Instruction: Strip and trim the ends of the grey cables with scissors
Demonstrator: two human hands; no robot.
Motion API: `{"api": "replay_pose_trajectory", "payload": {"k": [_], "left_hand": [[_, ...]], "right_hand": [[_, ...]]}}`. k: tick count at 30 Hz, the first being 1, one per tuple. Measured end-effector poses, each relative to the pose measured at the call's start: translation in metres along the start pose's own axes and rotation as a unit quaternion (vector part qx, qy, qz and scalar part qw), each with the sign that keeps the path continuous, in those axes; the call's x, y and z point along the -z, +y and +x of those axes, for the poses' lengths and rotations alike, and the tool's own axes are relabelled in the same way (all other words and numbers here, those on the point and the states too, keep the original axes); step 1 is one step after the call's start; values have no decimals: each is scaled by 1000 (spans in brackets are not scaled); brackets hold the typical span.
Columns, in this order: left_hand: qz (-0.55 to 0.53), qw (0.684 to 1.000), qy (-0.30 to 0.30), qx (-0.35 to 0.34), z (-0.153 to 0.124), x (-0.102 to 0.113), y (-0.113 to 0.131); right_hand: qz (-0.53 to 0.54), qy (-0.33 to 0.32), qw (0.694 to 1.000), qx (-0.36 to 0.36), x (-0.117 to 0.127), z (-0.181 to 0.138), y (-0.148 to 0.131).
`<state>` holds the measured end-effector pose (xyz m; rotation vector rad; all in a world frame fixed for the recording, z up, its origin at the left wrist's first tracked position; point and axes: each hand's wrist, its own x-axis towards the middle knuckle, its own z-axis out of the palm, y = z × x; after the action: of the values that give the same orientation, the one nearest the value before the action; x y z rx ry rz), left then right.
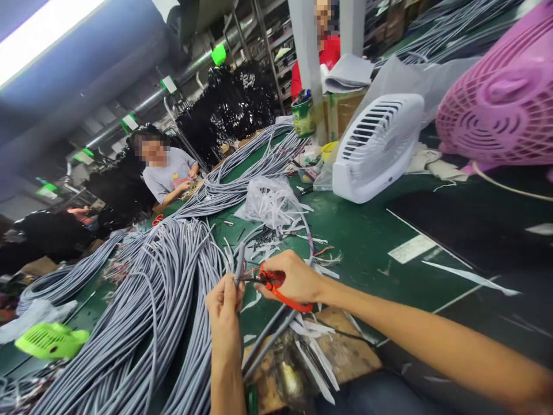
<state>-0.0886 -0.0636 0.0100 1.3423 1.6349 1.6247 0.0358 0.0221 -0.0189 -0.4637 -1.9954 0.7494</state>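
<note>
My left hand (225, 298) is closed around a grey cable (240, 260), gripping it near its end. In my right hand (294, 278) is a pair of scissors (288, 300) with red handles, my fingers wrapped through the loops. The scissor blades meet the cable just above my left fingers; whether they are fully closed I cannot tell. Thin reddish wires show beside the blades. Beyond my hands lie white strips and a clear plastic bag (271, 202) with more white strips on it.
A large bundle of grey cables (173, 288) covers the left of the green table (358, 242). A white fan (375, 150) and a pink fan (496, 109) stand at the right. A green fan (52, 340) lies far left. Co-workers sit and stand across the table.
</note>
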Motion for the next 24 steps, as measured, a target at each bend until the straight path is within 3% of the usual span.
{"api": "replay_pose_trajectory", "payload": {"k": [2, 4, 8, 13, 17, 21, 24], "left_hand": [[-49, 998, -12, 28, 1, 1, 0], [-39, 999, 17, 20, 3, 1, -3], [37, 996, 69, -43, 5, 2, -7], [134, 979, 63, -139, 4, 2, -5], [227, 943, 78, -229, 4, 2, -4], [307, 884, 101, -337, 5, 1, -5], [349, 850, 107, -380, 5, -1, -6]], "right_hand": [[-15, 5, 1000, 15, 2, 1, 1], [-47, 19, 998, 30, 4, 1, 2], [-98, 40, 993, 43, 7, 2, 3], [-105, 17, 994, 13, 8, 3, 0], [-83, -13, 996, -28, 7, 4, -3], [-29, -60, 995, -72, 3, 3, -3], [3, -73, 993, -90, 0, 2, -3]]}}
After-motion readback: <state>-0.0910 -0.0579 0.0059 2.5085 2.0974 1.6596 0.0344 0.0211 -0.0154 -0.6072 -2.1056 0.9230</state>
